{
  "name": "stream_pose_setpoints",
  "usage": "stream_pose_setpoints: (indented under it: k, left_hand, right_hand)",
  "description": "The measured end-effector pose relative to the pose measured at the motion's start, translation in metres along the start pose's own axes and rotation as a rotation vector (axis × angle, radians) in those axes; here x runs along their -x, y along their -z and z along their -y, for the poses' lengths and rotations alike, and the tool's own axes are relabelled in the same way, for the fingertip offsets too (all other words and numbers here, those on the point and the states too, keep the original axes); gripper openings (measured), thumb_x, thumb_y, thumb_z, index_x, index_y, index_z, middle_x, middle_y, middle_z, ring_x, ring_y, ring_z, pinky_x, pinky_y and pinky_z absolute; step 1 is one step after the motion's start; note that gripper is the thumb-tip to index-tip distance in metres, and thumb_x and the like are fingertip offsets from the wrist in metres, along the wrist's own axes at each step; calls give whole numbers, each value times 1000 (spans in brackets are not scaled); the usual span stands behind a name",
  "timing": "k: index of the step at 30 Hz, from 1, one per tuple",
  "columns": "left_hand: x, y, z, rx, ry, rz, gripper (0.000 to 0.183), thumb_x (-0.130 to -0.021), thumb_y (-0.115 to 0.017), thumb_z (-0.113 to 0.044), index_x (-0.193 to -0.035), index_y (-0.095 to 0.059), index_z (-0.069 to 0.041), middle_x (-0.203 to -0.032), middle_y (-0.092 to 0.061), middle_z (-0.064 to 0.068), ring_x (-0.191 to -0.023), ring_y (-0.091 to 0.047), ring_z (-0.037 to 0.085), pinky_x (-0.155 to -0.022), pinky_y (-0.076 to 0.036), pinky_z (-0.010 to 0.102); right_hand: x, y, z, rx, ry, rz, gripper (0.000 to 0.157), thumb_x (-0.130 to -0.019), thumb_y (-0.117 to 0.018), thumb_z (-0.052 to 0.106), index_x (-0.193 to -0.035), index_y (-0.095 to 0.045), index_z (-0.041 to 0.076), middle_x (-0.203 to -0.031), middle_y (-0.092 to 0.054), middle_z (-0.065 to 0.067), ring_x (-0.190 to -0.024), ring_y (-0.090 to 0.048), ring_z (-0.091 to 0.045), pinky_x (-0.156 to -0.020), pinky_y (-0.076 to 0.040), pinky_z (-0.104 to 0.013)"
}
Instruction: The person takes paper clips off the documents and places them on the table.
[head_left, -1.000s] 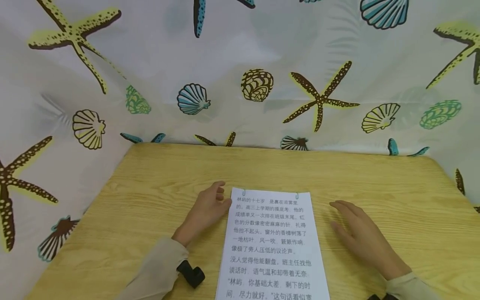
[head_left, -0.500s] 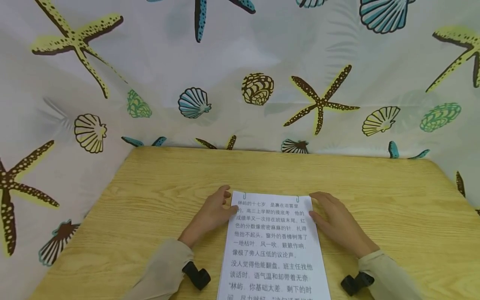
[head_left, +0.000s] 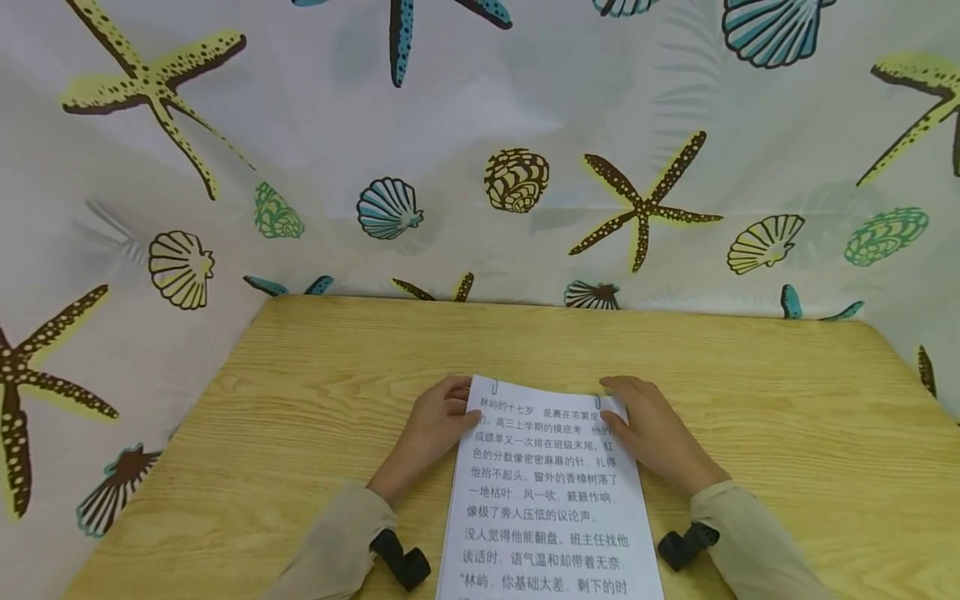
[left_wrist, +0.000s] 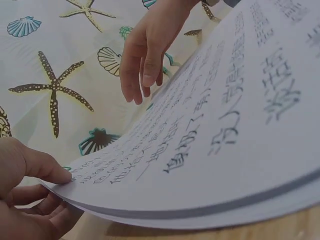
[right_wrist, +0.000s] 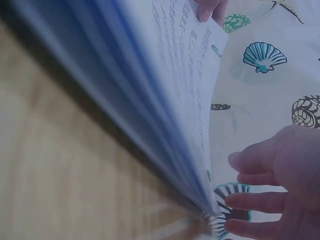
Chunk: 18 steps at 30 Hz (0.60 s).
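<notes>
A stack of white sheets printed with Chinese text lies in the middle of the table, two paper clips on its top edge. My left hand pinches the upper left corner, thumb on the top sheet and fingers underneath; that side curves up off the wood in the left wrist view. My right hand is at the upper right corner, its thumb overlapping the page in the head view. In the right wrist view, the right-hand fingers are spread and relaxed beside the paper's edge, with a gap between.
The wood-grain table extends around the stack. Behind and beside it hangs a white cloth printed with starfish and shells. A black strap device sits on the left wrist, and a similar black device on the right.
My right hand has come in leftward from the bare wood to the stack's upper right corner. The left hand has closed onto the upper left corner, which has risen slightly.
</notes>
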<state>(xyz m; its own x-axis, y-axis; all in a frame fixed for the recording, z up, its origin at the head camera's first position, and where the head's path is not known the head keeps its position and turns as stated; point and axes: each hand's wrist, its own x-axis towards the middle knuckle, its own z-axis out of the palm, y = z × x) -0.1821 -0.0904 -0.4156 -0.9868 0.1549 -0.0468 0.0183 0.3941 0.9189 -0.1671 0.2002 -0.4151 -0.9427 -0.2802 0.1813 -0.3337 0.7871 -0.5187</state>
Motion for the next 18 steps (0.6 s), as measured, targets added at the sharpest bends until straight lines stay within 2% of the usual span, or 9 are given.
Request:
stream_pose_setpoints:
  k: [4,7,12,18]
  left_hand:
    - [2,-3,2,81,51,62,38,-91,-62,-1,-129,-56,2,-109,-66,14,-91,-67,23,-76,-56,32]
    - [5,-5,2,126,64,104,37,-94,-59,-2,-131,-55,1,-101,-69,14,-83,-69,22,-71,-56,32]
    - [9,-4,1,218,46,97,39,-95,-56,0,-134,-52,2,-102,-69,14,-84,-70,23,-72,-56,31]
    - [14,-1,-5,268,46,81,42,-96,-54,-1,-137,-48,0,-103,-66,15,-82,-67,20,-72,-55,29]
  right_hand:
    - [-3,0,0,20,21,-15,38,-93,-62,6,-128,-55,-6,-130,-54,-25,-124,-45,-44,-104,-35,-55]
    - [-5,2,2,38,24,-19,32,-93,-62,5,-122,-60,-7,-130,-54,-26,-123,-47,-45,-103,-37,-55]
    - [-7,10,4,11,-8,-48,26,-93,-62,4,-117,-64,-6,-131,-53,-26,-123,-47,-44,-103,-38,-56]
    - [-9,25,8,-98,3,-161,22,-94,-60,2,-115,-65,-4,-126,-58,-24,-121,-50,-43,-99,-41,-56]
